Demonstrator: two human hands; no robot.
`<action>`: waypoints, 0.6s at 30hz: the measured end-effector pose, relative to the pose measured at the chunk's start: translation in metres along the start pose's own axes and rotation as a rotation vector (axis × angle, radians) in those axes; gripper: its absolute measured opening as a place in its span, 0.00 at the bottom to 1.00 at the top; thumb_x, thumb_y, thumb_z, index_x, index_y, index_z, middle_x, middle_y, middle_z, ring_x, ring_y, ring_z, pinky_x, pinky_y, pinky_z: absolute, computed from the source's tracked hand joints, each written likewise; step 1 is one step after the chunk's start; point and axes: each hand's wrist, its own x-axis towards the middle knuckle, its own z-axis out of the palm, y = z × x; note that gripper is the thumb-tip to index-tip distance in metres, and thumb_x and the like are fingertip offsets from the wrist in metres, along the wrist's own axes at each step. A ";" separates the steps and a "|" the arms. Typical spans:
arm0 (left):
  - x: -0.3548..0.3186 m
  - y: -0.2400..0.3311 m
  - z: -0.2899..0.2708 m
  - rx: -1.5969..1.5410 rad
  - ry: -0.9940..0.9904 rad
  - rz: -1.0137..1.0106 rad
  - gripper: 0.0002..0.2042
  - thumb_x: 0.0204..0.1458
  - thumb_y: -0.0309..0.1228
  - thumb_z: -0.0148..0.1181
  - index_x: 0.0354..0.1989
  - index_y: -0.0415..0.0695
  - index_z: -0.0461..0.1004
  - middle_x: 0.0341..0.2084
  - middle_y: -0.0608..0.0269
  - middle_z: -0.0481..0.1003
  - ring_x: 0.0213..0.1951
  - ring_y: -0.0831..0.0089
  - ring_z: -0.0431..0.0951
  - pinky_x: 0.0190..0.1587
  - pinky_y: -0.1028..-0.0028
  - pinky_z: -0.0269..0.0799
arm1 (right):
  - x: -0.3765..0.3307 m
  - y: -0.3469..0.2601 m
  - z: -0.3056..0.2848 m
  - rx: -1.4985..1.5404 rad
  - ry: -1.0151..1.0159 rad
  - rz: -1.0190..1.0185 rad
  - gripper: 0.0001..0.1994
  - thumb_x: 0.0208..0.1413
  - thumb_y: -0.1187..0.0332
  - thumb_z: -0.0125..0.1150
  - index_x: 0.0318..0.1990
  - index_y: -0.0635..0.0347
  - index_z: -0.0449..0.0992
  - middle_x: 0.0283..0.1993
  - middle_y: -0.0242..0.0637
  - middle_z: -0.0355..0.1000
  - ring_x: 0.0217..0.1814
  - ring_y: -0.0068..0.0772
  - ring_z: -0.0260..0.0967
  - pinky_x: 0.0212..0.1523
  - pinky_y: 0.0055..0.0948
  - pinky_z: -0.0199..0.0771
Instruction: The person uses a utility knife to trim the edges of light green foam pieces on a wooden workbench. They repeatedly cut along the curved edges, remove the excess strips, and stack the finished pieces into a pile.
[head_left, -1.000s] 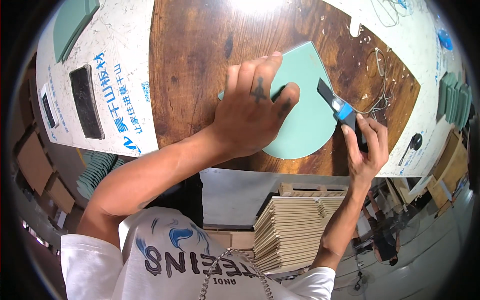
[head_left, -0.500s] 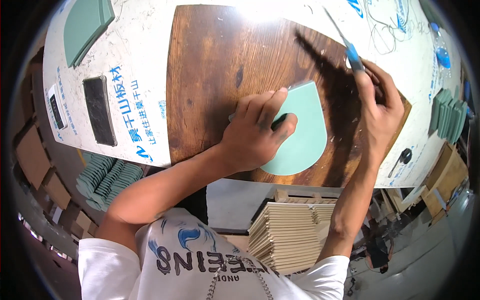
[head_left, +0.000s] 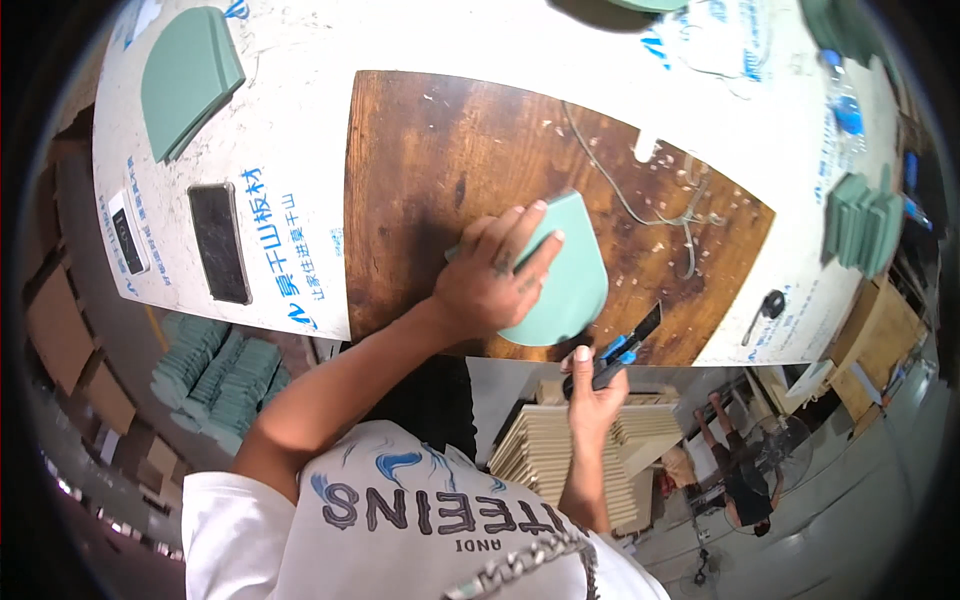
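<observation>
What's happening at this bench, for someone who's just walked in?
A person's left hand rests on a green, round-cornered panel lying on a brown wooden board. The right hand holds a utility knife near the board's front edge, its blade out and apart from the panel. A phone lies to the left.

On the table (head_left: 290, 110), a phone (head_left: 220, 243) is lying near a white device (head_left: 129, 233); a bottle (head_left: 846, 110) is resting far right.
</observation>
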 end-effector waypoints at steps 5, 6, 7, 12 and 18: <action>-0.019 -0.001 -0.008 0.082 0.070 -0.036 0.29 0.54 0.31 0.62 0.66 0.49 0.67 0.65 0.49 0.65 0.60 0.53 0.67 0.59 0.53 0.62 | -0.028 0.038 -0.018 0.072 0.151 0.007 0.13 0.67 0.64 0.59 0.41 0.67 0.70 0.31 0.34 0.75 0.31 0.25 0.75 0.35 0.28 0.76; -0.024 0.005 -0.020 0.058 0.072 -0.091 0.28 0.55 0.30 0.61 0.66 0.48 0.67 0.65 0.49 0.65 0.59 0.52 0.68 0.58 0.52 0.61 | -0.032 0.060 -0.038 0.030 0.125 -0.018 0.11 0.68 0.64 0.58 0.40 0.64 0.69 0.32 0.38 0.76 0.29 0.27 0.75 0.34 0.28 0.75; -0.031 0.007 -0.022 0.105 0.101 -0.119 0.28 0.56 0.31 0.60 0.67 0.47 0.66 0.63 0.47 0.65 0.58 0.49 0.66 0.57 0.51 0.60 | -0.040 0.050 -0.038 0.167 0.154 0.032 0.11 0.67 0.64 0.59 0.41 0.65 0.70 0.34 0.41 0.77 0.31 0.31 0.77 0.34 0.29 0.78; -0.061 0.076 -0.037 0.228 -0.316 -0.416 0.34 0.58 0.36 0.57 0.68 0.29 0.57 0.57 0.37 0.63 0.60 0.44 0.62 0.57 0.54 0.64 | -0.049 0.071 -0.039 0.462 0.099 0.152 0.12 0.64 0.65 0.62 0.43 0.65 0.70 0.44 0.47 0.77 0.42 0.37 0.80 0.36 0.34 0.84; -0.120 0.127 -0.041 -0.100 -0.478 -0.394 0.26 0.59 0.37 0.55 0.54 0.23 0.67 0.34 0.34 0.77 0.31 0.40 0.80 0.36 0.51 0.78 | -0.038 0.094 -0.002 0.647 0.126 0.058 0.10 0.59 0.72 0.67 0.36 0.61 0.68 0.36 0.35 0.72 0.35 0.29 0.75 0.34 0.30 0.82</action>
